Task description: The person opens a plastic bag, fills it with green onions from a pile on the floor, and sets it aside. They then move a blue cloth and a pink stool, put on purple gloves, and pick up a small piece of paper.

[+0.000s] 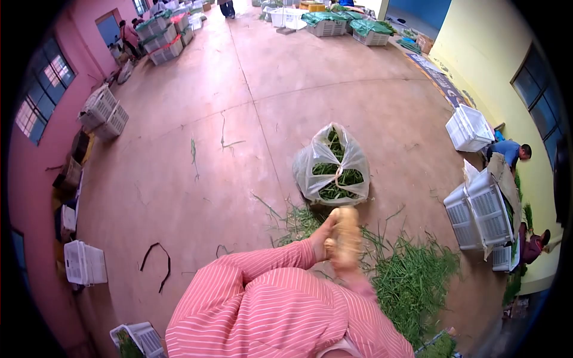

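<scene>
Held in front of my striped pink sleeves is a tan, elongated object (346, 231), too smeared by motion to name. My left hand (322, 240) is closed against its left side. My right hand (353, 278) is at its lower end, blurred, and its fingers cannot be made out. Just beyond both hands, a translucent plastic bag (304, 170) stands on the floor, its handles tied together over green stalks (336, 176). A loose heap of green stalks (412, 277) lies to the right of my hands, with more scattered stalks (298, 221) below the bag.
White crates (477, 212) are stacked on the right, with a person in blue (506, 150) beside them. More crates (85, 262) line the left wall. At the back stand covered crates (325, 27) and other people. A dark strap (156, 262) lies on the floor (197, 77).
</scene>
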{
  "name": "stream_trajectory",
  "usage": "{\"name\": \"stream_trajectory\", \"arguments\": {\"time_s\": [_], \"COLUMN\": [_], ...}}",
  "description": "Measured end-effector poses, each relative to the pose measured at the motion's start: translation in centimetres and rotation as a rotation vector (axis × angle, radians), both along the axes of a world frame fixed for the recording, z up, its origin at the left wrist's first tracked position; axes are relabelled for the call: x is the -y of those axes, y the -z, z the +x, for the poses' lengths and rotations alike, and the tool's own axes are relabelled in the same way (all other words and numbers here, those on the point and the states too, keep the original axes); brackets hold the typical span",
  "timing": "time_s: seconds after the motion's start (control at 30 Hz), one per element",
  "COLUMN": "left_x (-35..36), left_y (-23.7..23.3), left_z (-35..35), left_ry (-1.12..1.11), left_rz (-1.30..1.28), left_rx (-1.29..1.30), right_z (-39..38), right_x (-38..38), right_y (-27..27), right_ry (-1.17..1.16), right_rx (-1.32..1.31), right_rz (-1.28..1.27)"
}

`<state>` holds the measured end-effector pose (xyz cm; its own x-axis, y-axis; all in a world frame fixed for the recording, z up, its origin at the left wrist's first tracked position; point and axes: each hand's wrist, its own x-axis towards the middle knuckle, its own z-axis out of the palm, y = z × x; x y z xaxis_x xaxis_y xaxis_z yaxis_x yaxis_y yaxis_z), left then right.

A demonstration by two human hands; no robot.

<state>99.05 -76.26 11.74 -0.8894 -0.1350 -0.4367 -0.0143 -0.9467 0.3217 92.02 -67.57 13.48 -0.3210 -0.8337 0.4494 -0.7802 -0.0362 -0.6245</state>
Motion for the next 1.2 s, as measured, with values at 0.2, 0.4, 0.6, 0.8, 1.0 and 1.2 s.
{"name": "stream_trajectory", "arguments": {"time_s": [0.2, 0.4, 0.6, 0.8, 1.0, 1.2], "left_x": [4.8, 8.0, 9.6, 13.2, 11.4, 8.7], "left_y": [-1.6, 5.9, 8.1, 7.2, 7.1, 7.0], "left_z": [7.9, 16.2, 15.6, 8.7, 1.3, -4.7], "left_ry": [0.096, -0.019, 0.331, 0.795, 1.113, 1.409], "left_rz": [-0.395, -0.528, -0.508, -0.667, -0.823, -0.773], "left_rx": [-0.036, 0.418, 0.382, 0.327, 0.200, 0.067], "right_z": [-4.6, -0.4, 7.2, 17.8, 28.1, 35.3], "right_x": [-5.6, -16.4, -21.6, -22.6, -19.9, -12.8], "right_y": [15.4, 15.4, 16.6, 16.5, 19.7, 22.3], "right_ry": [0.003, 0.475, 0.706, 0.925, 1.277, 1.516], "right_rx": [-0.205, 0.172, 0.711, 1.137, 1.395, 1.573], "right_rz": [0.836, 1.352, 1.328, 1.243, 1.028, 0.734]}}
